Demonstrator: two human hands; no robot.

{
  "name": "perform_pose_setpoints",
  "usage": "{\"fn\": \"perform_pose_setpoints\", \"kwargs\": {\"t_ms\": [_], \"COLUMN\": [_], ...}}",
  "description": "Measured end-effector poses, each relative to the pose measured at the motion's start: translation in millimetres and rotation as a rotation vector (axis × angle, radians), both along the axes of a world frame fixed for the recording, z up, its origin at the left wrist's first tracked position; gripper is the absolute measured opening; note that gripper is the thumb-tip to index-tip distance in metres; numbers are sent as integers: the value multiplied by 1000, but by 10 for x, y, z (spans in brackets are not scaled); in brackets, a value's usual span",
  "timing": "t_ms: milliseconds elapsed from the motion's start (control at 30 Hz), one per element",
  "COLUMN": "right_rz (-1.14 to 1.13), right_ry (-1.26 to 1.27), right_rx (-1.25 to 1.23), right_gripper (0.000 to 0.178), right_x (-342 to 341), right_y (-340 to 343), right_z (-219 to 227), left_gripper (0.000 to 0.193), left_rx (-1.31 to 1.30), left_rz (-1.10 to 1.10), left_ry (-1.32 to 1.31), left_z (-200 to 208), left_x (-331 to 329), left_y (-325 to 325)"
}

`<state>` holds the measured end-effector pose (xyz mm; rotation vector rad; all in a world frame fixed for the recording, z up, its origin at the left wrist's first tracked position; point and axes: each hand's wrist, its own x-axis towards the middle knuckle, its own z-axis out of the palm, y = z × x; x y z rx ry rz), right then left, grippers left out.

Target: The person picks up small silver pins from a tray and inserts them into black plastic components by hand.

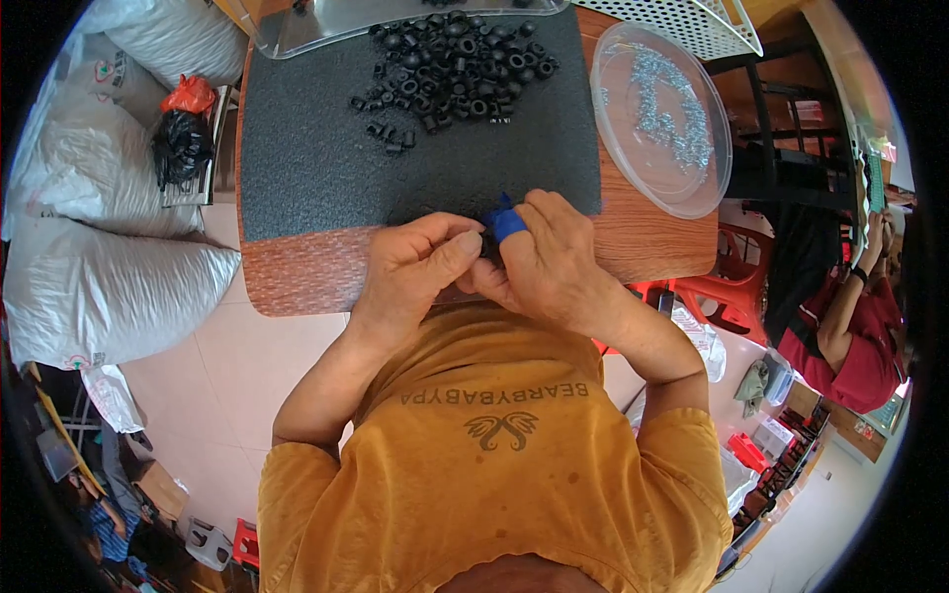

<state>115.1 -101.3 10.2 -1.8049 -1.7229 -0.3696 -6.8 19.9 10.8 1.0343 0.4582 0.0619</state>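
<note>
Near the front edge of the dark grey mat (316, 148), my two hands meet. My left hand (420, 267) is closed, thumb and fingers pinched at a small black part (489, 247) that mostly hides between the hands. Closed around the other side of it, my right hand (554, 252) wears a blue wrap (508, 223) on one finger. Beyond them lies a heap of small black ring-like plastic parts (460, 74), with a few strays at its near left. To the right, a round clear plastic lid (618, 148) holds many tiny silvery-blue pieces, too small to name.
A clear tray (316, 35) stands at the table's far edge, and a white perforated basket (692, 25) at the far right. Full white sacks (119, 287) crowd the left floor. Right of the wooden table (652, 242) are a red stool (732, 287) and a seated person (840, 336).
</note>
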Motion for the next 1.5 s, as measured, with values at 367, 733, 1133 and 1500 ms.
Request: {"fn": "perform_pose_setpoints", "kwargs": {"t_ms": [367,733,1133,1500], "right_rz": [74,72,70,88], "right_ry": [-9,-140,-42,-112], "right_rx": [-42,-5,-22,-234], "right_gripper": [36,31,30,17], "right_x": [19,68,75,46], "right_y": [-3,24,1,29], "right_z": [-51,4,65,0], "left_gripper": [18,10,16,4], "left_rx": [100,403,304,704], "left_rz": [-5,47,-21,164], "left_ry": [-3,-50,-17,-132], "left_z": [-22,82,171,-124], "left_x": [-1,76,107,135], "left_y": [-95,-100,54,-81]}}
